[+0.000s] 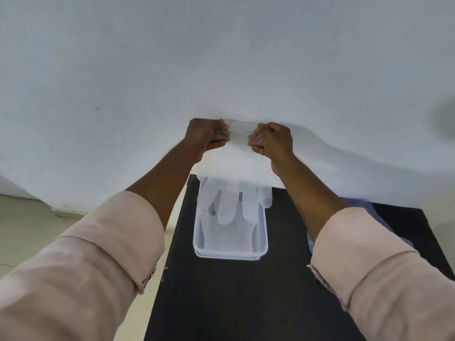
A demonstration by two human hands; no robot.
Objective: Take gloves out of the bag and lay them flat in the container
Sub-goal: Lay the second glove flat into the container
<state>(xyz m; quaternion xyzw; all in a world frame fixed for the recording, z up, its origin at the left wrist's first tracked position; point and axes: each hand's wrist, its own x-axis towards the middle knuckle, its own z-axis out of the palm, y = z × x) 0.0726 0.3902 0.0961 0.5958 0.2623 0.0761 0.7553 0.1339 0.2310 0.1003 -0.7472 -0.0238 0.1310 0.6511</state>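
A thin, see-through plastic glove (234, 193) hangs fingers-down in front of me, held up by its cuff. My left hand (208, 135) pinches the cuff's left corner and my right hand (270, 139) pinches the right corner, both raised high against the white wall. The glove's fingertips dangle over the far end of a clear rectangular container (263, 242) that stands on a black table (234, 303). Pale flat plastic lies on the container's floor; I cannot tell whether it is a glove. A bluish plastic bag (369, 205) lies on the table to the right, mostly hidden behind my right forearm.
The black table stands against a white wall (221, 57). Its left edge runs diagonally past my left sleeve, with beige floor (29, 230) beyond it. My two pink sleeves fill the lower corners of the view.
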